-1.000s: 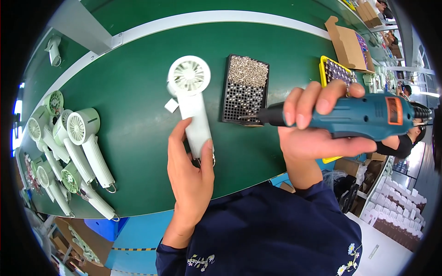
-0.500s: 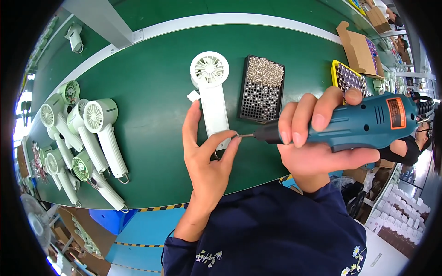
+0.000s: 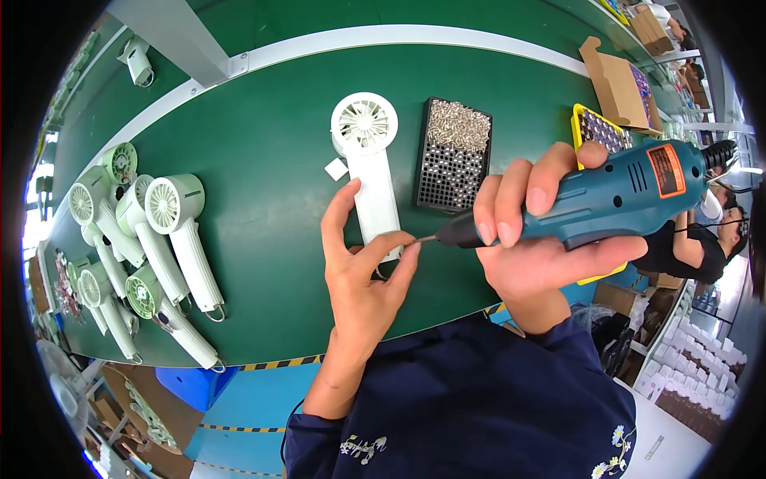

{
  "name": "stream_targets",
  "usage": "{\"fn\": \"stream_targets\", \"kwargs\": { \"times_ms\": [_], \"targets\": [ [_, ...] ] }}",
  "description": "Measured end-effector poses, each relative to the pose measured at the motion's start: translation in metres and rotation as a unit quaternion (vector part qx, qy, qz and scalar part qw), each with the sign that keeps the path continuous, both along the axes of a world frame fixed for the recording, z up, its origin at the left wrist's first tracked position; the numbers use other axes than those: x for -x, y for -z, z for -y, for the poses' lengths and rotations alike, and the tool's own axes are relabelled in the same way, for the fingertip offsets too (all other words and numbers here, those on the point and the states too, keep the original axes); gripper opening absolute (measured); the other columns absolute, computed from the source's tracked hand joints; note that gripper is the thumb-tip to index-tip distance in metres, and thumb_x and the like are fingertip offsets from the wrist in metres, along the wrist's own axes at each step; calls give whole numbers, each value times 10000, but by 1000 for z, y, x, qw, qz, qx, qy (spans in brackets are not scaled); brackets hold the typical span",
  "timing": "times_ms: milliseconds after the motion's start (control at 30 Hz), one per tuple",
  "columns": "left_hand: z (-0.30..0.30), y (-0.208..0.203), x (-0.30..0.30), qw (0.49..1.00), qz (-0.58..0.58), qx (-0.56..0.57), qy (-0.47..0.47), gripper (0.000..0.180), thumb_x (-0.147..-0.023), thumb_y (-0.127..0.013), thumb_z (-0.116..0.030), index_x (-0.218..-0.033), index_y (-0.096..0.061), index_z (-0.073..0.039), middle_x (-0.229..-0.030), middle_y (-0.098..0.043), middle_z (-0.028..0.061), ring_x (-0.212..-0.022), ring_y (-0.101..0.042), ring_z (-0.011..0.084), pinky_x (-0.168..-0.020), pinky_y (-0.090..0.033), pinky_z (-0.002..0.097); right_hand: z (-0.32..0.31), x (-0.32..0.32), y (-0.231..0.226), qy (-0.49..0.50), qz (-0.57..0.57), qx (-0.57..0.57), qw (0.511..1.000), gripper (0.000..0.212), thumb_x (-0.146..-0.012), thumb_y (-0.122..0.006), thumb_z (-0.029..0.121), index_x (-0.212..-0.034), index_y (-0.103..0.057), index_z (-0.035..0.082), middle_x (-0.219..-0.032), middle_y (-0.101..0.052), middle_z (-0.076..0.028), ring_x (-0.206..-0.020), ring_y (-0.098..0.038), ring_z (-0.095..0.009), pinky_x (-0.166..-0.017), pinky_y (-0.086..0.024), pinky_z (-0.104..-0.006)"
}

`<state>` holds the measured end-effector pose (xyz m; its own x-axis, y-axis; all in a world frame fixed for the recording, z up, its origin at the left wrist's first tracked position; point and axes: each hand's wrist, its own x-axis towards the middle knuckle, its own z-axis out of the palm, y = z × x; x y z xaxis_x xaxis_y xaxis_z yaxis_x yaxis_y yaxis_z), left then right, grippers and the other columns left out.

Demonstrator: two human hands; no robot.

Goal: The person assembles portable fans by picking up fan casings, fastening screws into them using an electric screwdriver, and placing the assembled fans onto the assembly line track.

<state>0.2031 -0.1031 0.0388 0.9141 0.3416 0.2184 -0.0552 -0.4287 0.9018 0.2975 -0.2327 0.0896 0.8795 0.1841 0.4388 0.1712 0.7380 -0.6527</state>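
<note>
My right hand (image 3: 535, 239) is wrapped round a teal electric screwdriver (image 3: 622, 191), which lies nearly level and points left. Its thin bit (image 3: 425, 239) reaches the fingertips of my left hand (image 3: 363, 279), where thumb and index finger pinch together. Whatever sits between them at the bit's tip is too small to make out. Under these fingers a pale handheld fan (image 3: 371, 184) lies on the green table, its round grille at the far end. The middle finger of my left hand touches the fan's handle, beside a small white square piece (image 3: 336, 168).
Right of the fan stands a black tray (image 3: 453, 172) of small metal screws. Farther right are a yellow tray (image 3: 576, 128) and an open cardboard box (image 3: 614, 92). Several pale fans (image 3: 163, 203) lie at the left. A white post (image 3: 171, 36) rises at the far left. Another person (image 3: 702, 247) is at the right.
The screwdriver has shifted slightly left and its rear end has tipped up. My left fingertips have moved a little right and down, still pinching at the bit's tip.
</note>
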Motion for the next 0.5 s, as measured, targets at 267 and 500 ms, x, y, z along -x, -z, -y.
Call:
{"fn": "stream_targets", "kwargs": {
  "times_ms": [267,500],
  "targets": [
    [-1,2,1,1000,-14,18,6,177,-637,-762,12,-788,-735,-76,-1392,-421,184,-1284,-449,367,-1082,-356,472,-1,0,2,-17,22,33,999,917,-721,-465,847,-1284,-398,126,-832,-537,-39,-559,-534,-155,-475,-460,-301],
    [-3,2,1,999,0,-3,33,171,-662,-776,8,-797,-737,-88,-1422,-411,181,-1182,-538,309,-626,-453,298,4,-10,-2,-156,96,86,979,839,-759,-586,755,-1278,-414,118,-875,-532,-59,-575,-517,-163,-493,-439,-303]
  ]
}}
